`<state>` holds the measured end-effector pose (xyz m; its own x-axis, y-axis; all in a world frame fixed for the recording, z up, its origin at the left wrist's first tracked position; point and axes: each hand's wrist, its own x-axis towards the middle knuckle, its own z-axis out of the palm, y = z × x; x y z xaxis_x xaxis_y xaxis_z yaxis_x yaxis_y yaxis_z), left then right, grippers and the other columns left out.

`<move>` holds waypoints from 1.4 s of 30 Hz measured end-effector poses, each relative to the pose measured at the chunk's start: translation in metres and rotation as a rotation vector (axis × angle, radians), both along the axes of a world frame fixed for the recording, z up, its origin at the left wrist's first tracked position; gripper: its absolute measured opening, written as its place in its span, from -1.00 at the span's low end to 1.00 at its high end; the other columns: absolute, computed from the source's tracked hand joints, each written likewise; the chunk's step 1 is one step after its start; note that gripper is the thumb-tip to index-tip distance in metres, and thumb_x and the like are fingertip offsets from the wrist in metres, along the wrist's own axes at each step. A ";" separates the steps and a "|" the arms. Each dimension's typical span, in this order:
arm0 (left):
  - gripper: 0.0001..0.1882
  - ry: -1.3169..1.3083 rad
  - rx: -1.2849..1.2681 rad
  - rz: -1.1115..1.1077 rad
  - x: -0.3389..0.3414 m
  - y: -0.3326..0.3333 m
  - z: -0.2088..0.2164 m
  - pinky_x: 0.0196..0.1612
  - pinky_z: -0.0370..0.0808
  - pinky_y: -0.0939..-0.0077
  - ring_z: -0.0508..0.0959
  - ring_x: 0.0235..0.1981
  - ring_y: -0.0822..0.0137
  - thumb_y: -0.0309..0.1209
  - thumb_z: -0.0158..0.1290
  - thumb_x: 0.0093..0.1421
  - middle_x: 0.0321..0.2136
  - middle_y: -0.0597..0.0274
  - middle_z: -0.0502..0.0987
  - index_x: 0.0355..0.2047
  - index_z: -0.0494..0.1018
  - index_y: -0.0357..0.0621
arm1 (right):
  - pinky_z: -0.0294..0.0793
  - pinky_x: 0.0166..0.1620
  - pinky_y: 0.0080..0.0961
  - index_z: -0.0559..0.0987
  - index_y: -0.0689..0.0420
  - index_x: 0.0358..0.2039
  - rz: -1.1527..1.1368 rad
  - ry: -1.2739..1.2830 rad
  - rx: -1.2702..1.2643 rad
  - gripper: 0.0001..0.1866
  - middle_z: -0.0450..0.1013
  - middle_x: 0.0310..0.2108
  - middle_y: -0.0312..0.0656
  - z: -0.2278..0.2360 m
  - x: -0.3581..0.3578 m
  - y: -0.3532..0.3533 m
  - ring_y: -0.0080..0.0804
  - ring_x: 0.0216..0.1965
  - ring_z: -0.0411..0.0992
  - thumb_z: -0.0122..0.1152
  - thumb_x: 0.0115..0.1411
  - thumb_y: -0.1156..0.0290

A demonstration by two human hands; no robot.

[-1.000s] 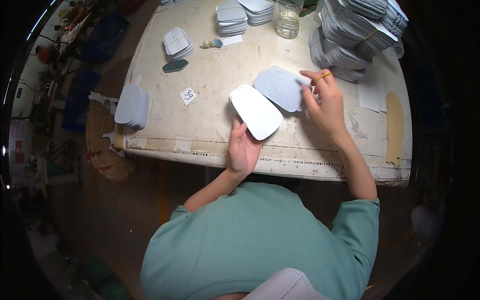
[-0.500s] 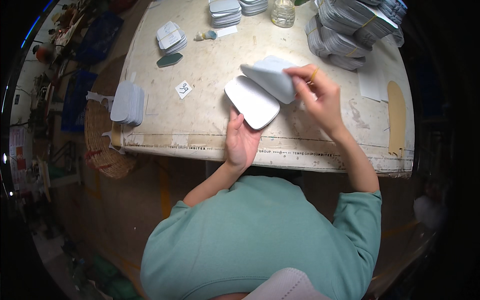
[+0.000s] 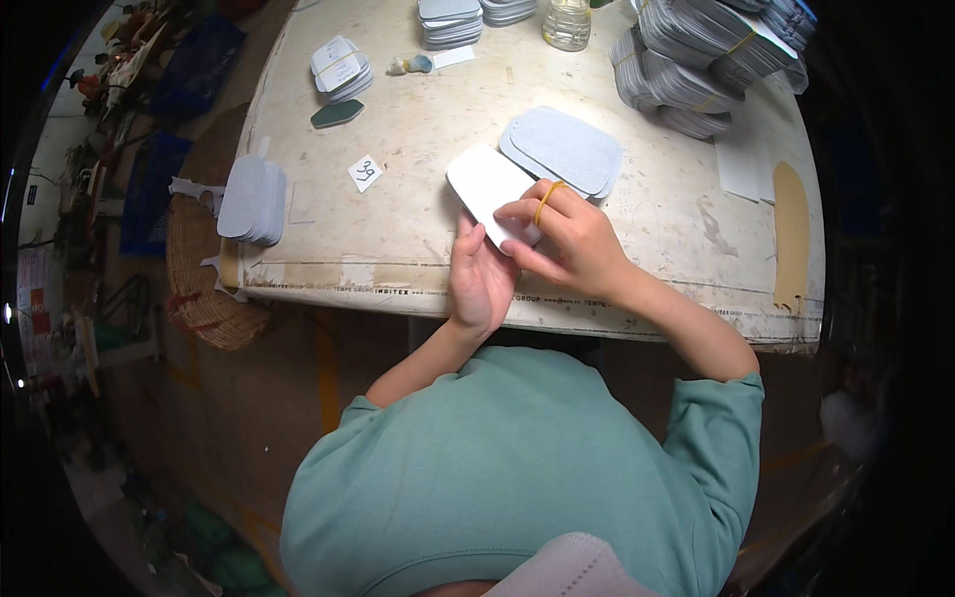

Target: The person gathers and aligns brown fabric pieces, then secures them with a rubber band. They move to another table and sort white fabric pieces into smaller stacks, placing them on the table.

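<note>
My left hand (image 3: pixel 478 283) is closed around the near-left edge of a white, round-cornered flat panel (image 3: pixel 484 188), held tilted above the table near its front edge. My right hand (image 3: pixel 569 247), with a yellow elastic band looped on a finger, grips the panel's near-right end, fingertips on its white face and thumb at its lower edge. Its underside is hidden. Just beyond and to the right, pale blue-grey rounded panels (image 3: pixel 567 149) lie overlapping on the table.
A neat stack of grey panels (image 3: pixel 253 200) sits at the table's left edge. A numbered paper tag (image 3: pixel 365 173), a dark green piece (image 3: pixel 337 114) and a banded bundle (image 3: pixel 341 69) lie farther back. A glass jar (image 3: pixel 567 25) and tall bundles (image 3: pixel 686 65) stand at the far side. A wicker basket (image 3: pixel 204 289) stands left.
The blue-grey panels that my right hand held up now lie on the table. That hand has moved nearer and left onto the white panel. My left hand has stayed in place.
</note>
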<state>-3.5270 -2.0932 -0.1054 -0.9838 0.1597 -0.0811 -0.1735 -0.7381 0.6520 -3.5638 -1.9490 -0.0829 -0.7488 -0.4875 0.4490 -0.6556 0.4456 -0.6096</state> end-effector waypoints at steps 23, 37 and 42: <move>-0.32 0.015 0.030 0.015 -0.003 0.003 -0.002 0.32 0.10 0.08 0.14 0.30 0.14 -0.13 -0.28 0.30 0.28 0.07 0.08 0.34 -0.14 -0.15 | 0.48 -0.34 -0.48 0.59 0.16 -0.26 -0.313 -0.068 -0.107 -0.82 0.42 -0.35 -0.15 0.020 -0.027 0.036 -0.37 -0.45 0.47 0.17 0.09 0.52; -0.28 0.076 0.038 -0.014 -0.003 0.001 0.000 0.34 0.05 0.10 0.11 0.31 0.14 -0.09 -0.25 0.27 0.28 0.08 0.08 0.34 -0.15 -0.11 | 0.41 -0.31 -0.65 0.60 0.24 -0.22 -0.042 -0.221 -0.226 -0.80 0.47 -0.37 -0.20 0.019 -0.014 0.024 -0.58 -0.36 0.42 0.08 0.15 0.62; -0.22 0.054 0.026 0.004 -0.002 0.002 0.001 0.35 0.05 0.05 0.09 0.33 0.13 -0.09 -0.22 0.23 0.30 0.07 0.04 0.36 -0.21 -0.11 | 0.35 -0.36 -0.72 0.60 0.22 -0.19 -0.495 -0.349 -0.235 -0.81 0.41 -0.28 -0.31 0.031 -0.046 0.053 -0.69 -0.37 0.36 0.07 0.21 0.57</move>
